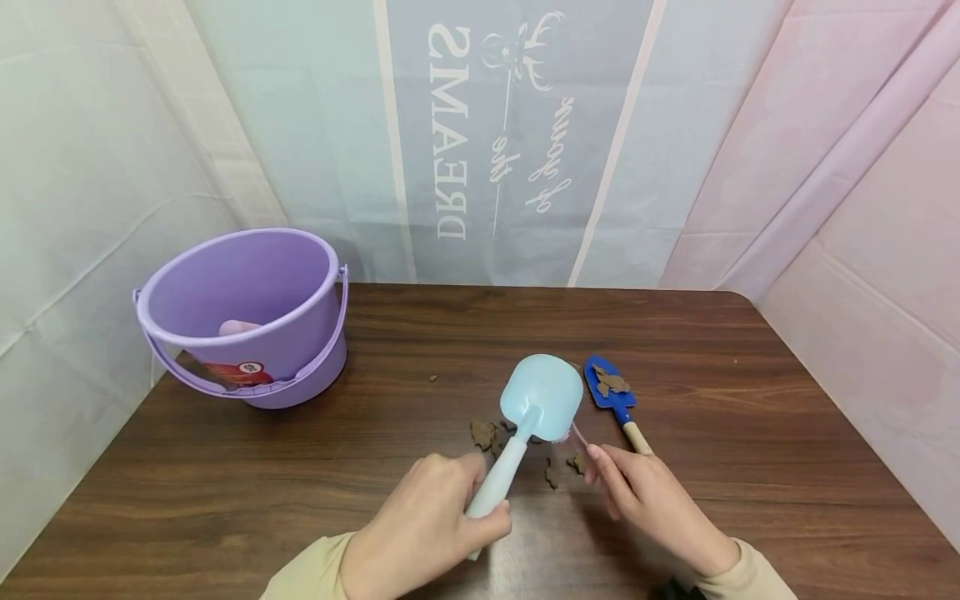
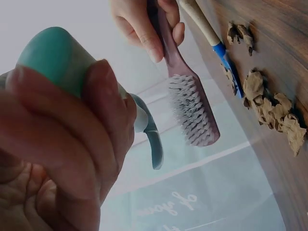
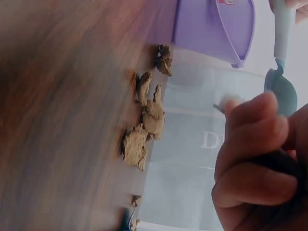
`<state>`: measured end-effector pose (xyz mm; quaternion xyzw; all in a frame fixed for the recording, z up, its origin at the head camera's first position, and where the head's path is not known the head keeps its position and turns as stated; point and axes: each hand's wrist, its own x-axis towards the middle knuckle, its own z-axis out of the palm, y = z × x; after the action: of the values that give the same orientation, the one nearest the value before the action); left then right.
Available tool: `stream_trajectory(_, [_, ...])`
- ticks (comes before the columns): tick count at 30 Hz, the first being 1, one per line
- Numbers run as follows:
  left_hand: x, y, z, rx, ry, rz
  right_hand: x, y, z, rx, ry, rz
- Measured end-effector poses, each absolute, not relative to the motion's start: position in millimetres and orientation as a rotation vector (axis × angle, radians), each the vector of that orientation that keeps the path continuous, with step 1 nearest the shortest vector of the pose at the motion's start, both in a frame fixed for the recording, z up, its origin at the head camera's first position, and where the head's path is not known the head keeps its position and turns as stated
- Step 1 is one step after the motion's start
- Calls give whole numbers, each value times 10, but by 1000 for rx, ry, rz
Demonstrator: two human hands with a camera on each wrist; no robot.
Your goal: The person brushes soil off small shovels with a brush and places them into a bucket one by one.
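My left hand grips the pale handle of a light blue scoop, raised above the table. My right hand holds a mauve brush by its handle. White bristles show in the left wrist view; the head view hides most of the brush behind the scoop. Brown, dry-looking flakes lie on the table beneath the scoop, and several line up in the right wrist view. Right of the scoop lies a small blue trowel with a wooden handle and brown flakes on its blade.
A purple bucket with its handle hanging down stands at the back left, a pink object inside it. Fabric curtains enclose the brown wooden table at the back and sides. A dark object shows at the bottom edge.
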<state>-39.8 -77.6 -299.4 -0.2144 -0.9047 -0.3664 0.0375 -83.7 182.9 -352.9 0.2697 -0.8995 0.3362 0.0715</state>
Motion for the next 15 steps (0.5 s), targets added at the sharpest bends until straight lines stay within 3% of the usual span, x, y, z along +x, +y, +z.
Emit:
stream_trajectory(9, [-419,-776,-3003,-648,-2779,-1159,-819,1848,-3471,929,-2778,1196])
stream_trajectory(15, [-428,-771,-3018,-646,-2788,-1156,-842,1893,-3442,1027,-2797,1584])
